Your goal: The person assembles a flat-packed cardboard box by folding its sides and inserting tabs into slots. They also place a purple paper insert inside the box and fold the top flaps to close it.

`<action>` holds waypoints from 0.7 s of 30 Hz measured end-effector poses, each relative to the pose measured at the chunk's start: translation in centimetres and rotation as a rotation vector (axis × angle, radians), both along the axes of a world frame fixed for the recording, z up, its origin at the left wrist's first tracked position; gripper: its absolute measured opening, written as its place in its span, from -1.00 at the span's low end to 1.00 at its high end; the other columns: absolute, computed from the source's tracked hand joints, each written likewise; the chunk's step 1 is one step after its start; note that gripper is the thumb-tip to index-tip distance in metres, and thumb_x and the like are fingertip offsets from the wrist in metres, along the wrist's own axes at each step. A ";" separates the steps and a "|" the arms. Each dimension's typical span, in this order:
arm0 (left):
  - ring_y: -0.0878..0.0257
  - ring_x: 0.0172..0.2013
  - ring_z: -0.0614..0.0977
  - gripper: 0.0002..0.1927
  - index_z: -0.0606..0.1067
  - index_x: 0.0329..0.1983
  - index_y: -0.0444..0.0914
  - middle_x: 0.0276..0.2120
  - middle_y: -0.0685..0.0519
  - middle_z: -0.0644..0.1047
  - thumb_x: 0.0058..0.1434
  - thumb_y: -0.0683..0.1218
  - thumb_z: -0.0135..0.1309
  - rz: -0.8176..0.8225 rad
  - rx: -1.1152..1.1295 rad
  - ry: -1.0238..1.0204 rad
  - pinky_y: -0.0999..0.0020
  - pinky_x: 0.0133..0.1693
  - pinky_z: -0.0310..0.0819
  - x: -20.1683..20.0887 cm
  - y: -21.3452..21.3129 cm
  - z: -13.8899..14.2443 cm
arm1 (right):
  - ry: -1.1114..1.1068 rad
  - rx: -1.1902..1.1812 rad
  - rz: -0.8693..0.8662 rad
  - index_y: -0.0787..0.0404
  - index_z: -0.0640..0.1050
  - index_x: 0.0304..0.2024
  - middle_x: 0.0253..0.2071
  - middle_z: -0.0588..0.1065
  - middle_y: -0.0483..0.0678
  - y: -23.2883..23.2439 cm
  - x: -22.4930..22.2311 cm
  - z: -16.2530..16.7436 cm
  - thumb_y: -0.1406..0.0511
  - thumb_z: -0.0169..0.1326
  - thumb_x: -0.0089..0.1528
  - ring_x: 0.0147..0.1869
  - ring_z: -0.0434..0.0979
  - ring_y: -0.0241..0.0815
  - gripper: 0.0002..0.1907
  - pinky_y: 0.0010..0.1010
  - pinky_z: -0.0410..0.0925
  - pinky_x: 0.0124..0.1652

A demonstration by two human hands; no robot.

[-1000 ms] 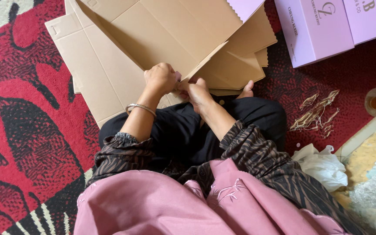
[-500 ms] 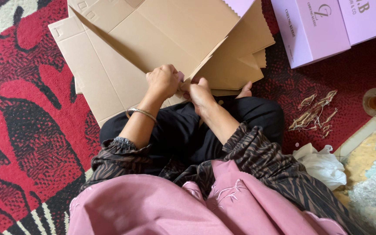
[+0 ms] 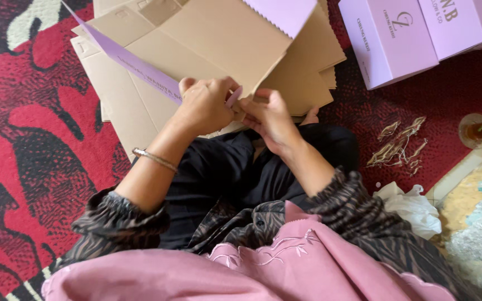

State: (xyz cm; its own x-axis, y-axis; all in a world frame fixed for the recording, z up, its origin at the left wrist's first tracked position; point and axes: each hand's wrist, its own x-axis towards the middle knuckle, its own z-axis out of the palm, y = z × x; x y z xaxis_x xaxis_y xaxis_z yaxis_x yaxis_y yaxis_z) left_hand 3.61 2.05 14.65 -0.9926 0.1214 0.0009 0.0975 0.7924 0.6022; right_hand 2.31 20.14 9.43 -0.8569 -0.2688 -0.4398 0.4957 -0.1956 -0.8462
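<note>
- Since the earlier frame, your cardboard box blank [image 3: 218, 42] has swung so its lilac face now shows along the left flap
- Your left hand [image 3: 205, 106] and right hand [image 3: 271, 120] both have their fingers closed on its near edge
- The blank's long axis runs away from you, above the flat cardboard stack [image 3: 124, 111] on the red carpet [image 3: 23, 139]

Flat brown-and-lilac carton [image 3: 218, 39] at centre; two lilac boxes [image 3: 414, 33] top right.
</note>
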 end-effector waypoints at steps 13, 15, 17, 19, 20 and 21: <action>0.24 -0.33 0.76 -0.70 0.57 -0.08 -0.37 -0.28 -0.06 0.71 0.10 -0.19 0.15 -0.051 0.503 -0.118 0.35 -0.31 0.66 4.6 0.8 8.7 | 0.456 0.083 0.446 0.27 0.41 0.31 -0.12 0.51 -0.12 5.2 3.4 11.3 0.51 0.16 0.25 -0.03 0.52 -0.38 -0.45 -0.49 0.43 0.05; 0.18 -0.32 0.78 -0.68 0.56 -0.03 -0.35 -0.27 -0.06 0.71 0.17 -0.13 0.15 -0.048 0.521 -0.145 0.32 -0.29 0.67 5.3 1.3 9.1 | 0.372 -0.024 0.416 0.29 0.42 0.27 -0.12 0.55 -0.10 5.5 3.8 11.8 0.50 0.14 0.25 -0.02 0.57 -0.37 -0.48 -0.49 0.46 0.07; 0.08 -0.30 0.76 -0.58 0.50 0.07 -0.35 -0.27 -0.10 0.69 0.14 -0.12 0.17 -0.065 0.477 -0.094 0.27 -0.26 0.65 6.1 1.6 9.4 | 0.346 -0.043 0.398 0.31 0.44 0.25 -0.12 0.58 -0.08 5.7 4.2 11.8 0.50 0.14 0.26 -0.03 0.59 -0.35 -0.52 -0.48 0.48 0.06; -0.06 -0.26 0.72 -0.36 0.39 0.21 -0.37 -0.28 -0.17 0.65 0.02 -0.15 0.21 -0.107 0.368 0.033 0.19 -0.21 0.60 6.8 1.9 9.6 | 0.379 0.022 0.392 0.34 0.46 0.22 -0.13 0.58 -0.06 5.6 4.6 11.2 0.51 0.16 0.26 -0.06 0.60 -0.33 -0.54 -0.45 0.50 0.03; -0.07 -0.24 0.72 -0.39 0.41 0.17 -0.34 -0.28 -0.16 0.66 0.01 -0.15 0.22 -0.134 0.376 0.049 0.17 -0.20 0.59 7.1 2.0 9.7 | 0.354 0.004 0.360 0.33 0.46 0.19 -0.13 0.59 -0.05 5.7 4.8 10.9 0.50 0.17 0.25 -0.05 0.61 -0.33 -0.56 -0.45 0.51 0.03; -0.09 -0.21 0.72 -0.43 0.42 0.13 -0.32 -0.28 -0.14 0.66 0.00 -0.15 0.22 -0.160 0.383 0.064 0.15 -0.18 0.58 7.4 2.0 9.7 | 0.329 -0.015 0.330 0.32 0.46 0.16 -0.12 0.60 -0.04 5.6 5.1 10.5 0.50 0.17 0.24 -0.05 0.62 -0.32 -0.58 -0.45 0.51 0.02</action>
